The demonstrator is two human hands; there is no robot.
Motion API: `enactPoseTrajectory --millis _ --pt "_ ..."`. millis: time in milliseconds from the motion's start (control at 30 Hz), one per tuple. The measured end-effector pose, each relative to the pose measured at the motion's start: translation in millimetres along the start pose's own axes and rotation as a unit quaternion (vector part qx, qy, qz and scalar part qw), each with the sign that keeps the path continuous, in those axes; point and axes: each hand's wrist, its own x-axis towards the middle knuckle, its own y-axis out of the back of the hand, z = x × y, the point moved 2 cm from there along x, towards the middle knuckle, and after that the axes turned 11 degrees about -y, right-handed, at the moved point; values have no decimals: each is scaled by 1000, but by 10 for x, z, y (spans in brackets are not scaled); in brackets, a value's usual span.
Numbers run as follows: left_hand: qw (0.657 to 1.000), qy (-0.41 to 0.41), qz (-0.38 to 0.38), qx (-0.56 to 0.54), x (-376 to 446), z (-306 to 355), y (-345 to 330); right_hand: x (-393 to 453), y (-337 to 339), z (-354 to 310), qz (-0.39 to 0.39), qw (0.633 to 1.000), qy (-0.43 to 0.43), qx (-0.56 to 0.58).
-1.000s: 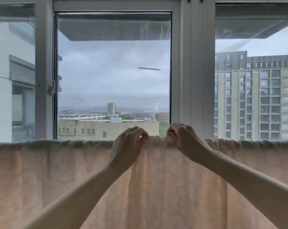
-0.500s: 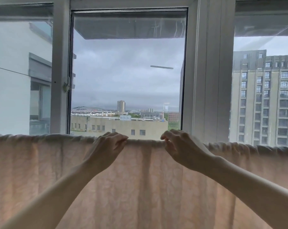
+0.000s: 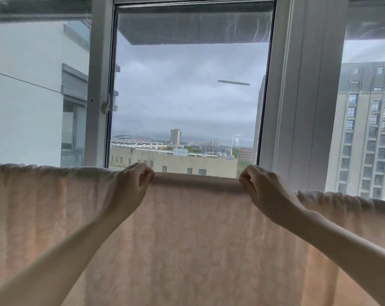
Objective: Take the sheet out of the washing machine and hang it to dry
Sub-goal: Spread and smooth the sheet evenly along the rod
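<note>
A pale peach sheet [image 3: 187,239] is draped across the view at chest height, in front of a window frame [image 3: 302,96]. Its top fold is pinched by the left hand [image 3: 129,188] and the right hand [image 3: 266,191], fingers curled over the edge. Between the two grips the fold is pulled flat and smooth; outside each grip it is bunched in gathers. The support beneath is hidden, probably a rail. Beyond the hands, an apartment block [image 3: 368,133] is seen.
</note>
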Motion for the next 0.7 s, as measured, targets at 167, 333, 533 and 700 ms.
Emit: enactPoseTrajectory --millis 167,333,533,700 --pt "998 -59 -27 -16 -28 150 -64 -28 4 -86 -15 999 42 -30" --pt "995 -91 -30 -29 -65 203 -61 6 -114 -356 -35 996 84 -19" --pt "997 -71 -34 -3 -8 -84 108 75 -343 -726 -32 992 116 -39" --pt "995 -61 -78 -5 -58 -586 290 173 -520 -1038 -29 993 107 -43"
